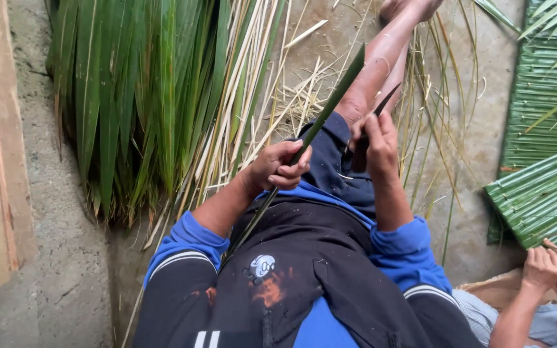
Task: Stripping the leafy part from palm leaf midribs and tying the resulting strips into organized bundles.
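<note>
Palm-leaf pile (130,96) lies on concrete floor (66,258), left. Woven leaf panel (543,193) right. Long green leaf strip (317,125) crosses lap, left hand (278,166) closed around it. Right hand (376,145) clenches dark knife (363,145) just beside strip.

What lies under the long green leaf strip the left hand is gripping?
Under the leaf strip held by the left hand are the person's dark shorts and bare leg. Pale dry stalks litter the concrete floor beyond. The hand covers the strip's middle.
</note>
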